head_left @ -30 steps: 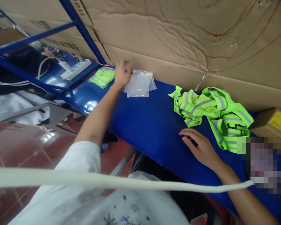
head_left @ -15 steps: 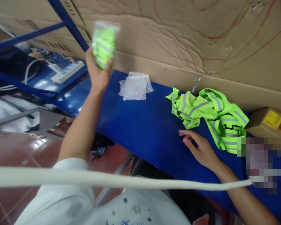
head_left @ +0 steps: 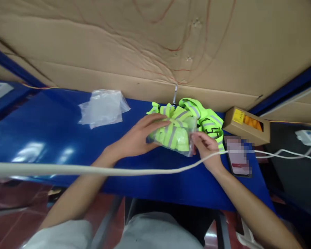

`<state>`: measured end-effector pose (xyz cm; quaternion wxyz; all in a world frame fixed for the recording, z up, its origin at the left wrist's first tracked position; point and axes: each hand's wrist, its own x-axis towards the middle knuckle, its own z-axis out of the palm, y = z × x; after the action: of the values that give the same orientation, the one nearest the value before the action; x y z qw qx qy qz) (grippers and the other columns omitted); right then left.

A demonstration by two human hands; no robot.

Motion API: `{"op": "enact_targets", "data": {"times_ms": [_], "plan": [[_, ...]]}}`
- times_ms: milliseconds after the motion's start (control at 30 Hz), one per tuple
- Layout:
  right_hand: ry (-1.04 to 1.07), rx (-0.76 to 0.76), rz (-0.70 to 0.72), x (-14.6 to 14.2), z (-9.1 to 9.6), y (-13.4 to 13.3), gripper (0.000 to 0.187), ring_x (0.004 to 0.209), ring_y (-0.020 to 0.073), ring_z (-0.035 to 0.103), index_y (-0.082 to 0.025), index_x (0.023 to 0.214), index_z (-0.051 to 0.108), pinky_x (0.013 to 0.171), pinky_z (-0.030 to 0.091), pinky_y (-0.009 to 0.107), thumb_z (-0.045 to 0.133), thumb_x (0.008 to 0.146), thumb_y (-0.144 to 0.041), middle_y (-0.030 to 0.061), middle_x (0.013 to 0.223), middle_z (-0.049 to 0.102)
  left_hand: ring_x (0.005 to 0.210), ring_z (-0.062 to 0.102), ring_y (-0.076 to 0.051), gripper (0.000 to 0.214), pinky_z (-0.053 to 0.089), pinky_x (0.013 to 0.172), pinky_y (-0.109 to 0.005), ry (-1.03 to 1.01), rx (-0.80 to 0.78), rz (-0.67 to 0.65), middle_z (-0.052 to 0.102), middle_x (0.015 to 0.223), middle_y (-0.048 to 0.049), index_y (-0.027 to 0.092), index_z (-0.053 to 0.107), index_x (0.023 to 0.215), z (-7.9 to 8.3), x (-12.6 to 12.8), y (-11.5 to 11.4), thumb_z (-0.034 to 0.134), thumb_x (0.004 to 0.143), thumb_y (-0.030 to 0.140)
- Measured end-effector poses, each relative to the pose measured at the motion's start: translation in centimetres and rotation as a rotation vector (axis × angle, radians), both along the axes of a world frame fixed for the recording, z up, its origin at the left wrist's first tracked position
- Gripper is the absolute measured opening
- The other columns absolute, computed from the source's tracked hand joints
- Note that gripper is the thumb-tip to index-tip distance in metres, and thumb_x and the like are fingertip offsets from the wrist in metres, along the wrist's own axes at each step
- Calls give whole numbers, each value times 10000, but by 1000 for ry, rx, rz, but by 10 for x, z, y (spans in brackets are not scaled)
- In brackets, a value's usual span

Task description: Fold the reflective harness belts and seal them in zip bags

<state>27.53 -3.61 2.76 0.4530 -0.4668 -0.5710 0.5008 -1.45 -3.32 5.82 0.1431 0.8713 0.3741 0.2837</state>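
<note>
Lying between both hands, which touch it equally, the bag (head_left: 180, 140) of straps appears longest left to right, before the strap pile (head_left: 214, 119) near the bench's (head_left: 54, 138) back edge. Left hand (head_left: 136, 138) half-curled, gripping one end; right hand (head_left: 208, 147) pinching the other.

Phone screen (head_left: 237, 159) pixelated, pale cable (head_left: 67, 168) cut off at left, bagged lime strap (head_left: 171, 137) seemingly part-hidden behind left hand (head_left: 134, 138).

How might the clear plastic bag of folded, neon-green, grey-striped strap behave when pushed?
The clear plastic bag would probably give softly, as the strap inside lies in folds. It may slide, its film looking glossy. Rolling seems unlikely, given its flattish shape.
</note>
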Motion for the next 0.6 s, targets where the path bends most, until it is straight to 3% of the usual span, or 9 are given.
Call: {"op": "enact_targets", "data": {"times_ms": [100,167,233,267,367,467,600], "plan": [[76,-101,103,-4,9,0,473,451,122,538,-215,840,701,433,438,255,798,805,-676,-14,601,653,1530,411,-349,727,179,1331,-605,82,19,56,513,1580,-109,319,464,1545,7,8,-12,764,885,374],[107,-125,180,-8,12,-4,494,493,121,572,-210,768,672,476,475,252,833,757,-677,-2,640,684,1417,523,-358,618,276,1263,-605,57,32,98,597,1465,-121,294,544,1423,15,22,-25,761,878,489],[90,-109,242,-10,14,-10,504,535,128,596,-212,729,636,505,494,254,831,752,-677,7,665,694,1125,668,-308,377,469,1029,-508,8,55,156,706,1180,-102,257,633,1151,21,40,-36,705,922,548],[60,-87,266,-11,14,-13,495,545,129,595,-215,717,618,508,491,252,817,770,-664,7,662,688,939,682,-265,307,494,868,-440,-5,57,183,716,1010,-76,246,629,1005,22,49,-40,666,955,547],[-105,44,284,-10,13,-23,414,536,111,541,-218,689,565,507,445,234,793,826,-535,-15,622,636,565,520,-169,417,325,565,-345,-30,16,214,620,679,-15,233,524,725,22,73,-43,602,1005,532],[-244,154,217,-8,12,-27,411,531,93,480,-216,657,505,510,400,222,825,805,-427,-39,586,582,535,481,-148,491,266,532,-321,-88,-80,207,593,649,-6,219,487,654,16,83,-38,648,976,552],[-152,26,318,-8,12,-25,407,562,115,555,-209,715,591,519,461,233,815,833,-528,-15,643,638,552,458,-116,432,296,539,-274,-203,-302,117,546,645,21,197,528,668,10,80,-30,645,994,456]]}}
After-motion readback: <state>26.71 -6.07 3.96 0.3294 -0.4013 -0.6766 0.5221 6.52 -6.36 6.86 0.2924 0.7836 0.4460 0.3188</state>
